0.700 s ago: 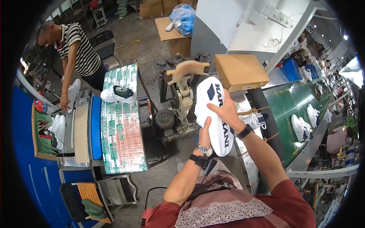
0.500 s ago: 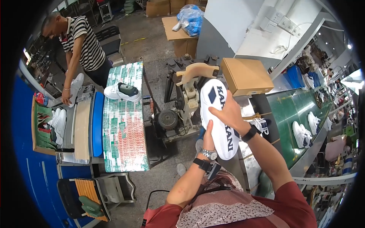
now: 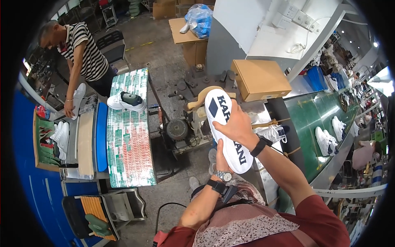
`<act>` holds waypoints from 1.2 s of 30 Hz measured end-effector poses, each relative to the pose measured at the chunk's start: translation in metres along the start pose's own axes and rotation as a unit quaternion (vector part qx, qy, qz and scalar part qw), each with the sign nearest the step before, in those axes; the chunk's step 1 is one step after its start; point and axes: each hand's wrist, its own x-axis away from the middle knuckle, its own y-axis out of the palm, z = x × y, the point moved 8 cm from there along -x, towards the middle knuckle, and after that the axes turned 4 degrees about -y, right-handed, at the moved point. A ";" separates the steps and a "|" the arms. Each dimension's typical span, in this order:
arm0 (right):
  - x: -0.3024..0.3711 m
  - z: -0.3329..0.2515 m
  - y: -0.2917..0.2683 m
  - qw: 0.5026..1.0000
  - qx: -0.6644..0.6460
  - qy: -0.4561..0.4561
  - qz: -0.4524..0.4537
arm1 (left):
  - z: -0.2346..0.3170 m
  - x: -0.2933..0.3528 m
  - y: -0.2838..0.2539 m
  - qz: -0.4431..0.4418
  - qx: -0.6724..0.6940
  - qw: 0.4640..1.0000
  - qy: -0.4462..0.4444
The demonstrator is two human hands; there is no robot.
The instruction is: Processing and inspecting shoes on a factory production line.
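Observation:
A white sneaker [image 3: 240, 159] is held up in front of my body, its white sole with dark printing turned toward me. My right hand [image 3: 238, 126] is wrapped over the middle of the sole, thumb across it. Lower down, my left hand [image 3: 222, 157] grips the shoe's left side. The upper is hidden behind the sole. Just beyond the shoe stands a machine with a curved tan pad [image 3: 201, 98] and a round dark motor [image 3: 177, 129]. To the right of my right hand lies another white shoe [image 3: 269, 133] on its side.
A plastic-wrapped table [image 3: 131, 158] at left bears a white shoe [image 3: 125, 101]. A cardboard box [image 3: 260, 80] sits beyond my hands. At right, a green conveyor [image 3: 302, 119] carries white shoes [image 3: 325, 142]. A co-worker in a striped shirt [image 3: 88, 53] handles a shoe at far left.
My hands and the sneaker have shifted slightly left in the picture, along with a small turn of the view. The grip on the shoe stays much the same.

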 end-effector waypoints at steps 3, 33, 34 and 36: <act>0.009 0.000 -0.001 1.000 -0.001 -0.003 0.028 | 0.003 0.006 -0.002 0.015 0.002 0.999 0.047; -0.042 -0.001 -0.012 0.988 -0.046 0.085 -0.123 | 0.029 0.034 -0.008 0.052 -0.312 0.938 0.142; -0.064 0.002 -0.006 0.954 -0.143 0.156 -0.214 | 0.032 0.036 -0.008 0.048 -0.321 0.934 0.150; -0.103 0.001 0.001 0.896 -0.116 0.217 -0.371 | 0.040 0.039 -0.011 0.048 -0.341 0.930 0.131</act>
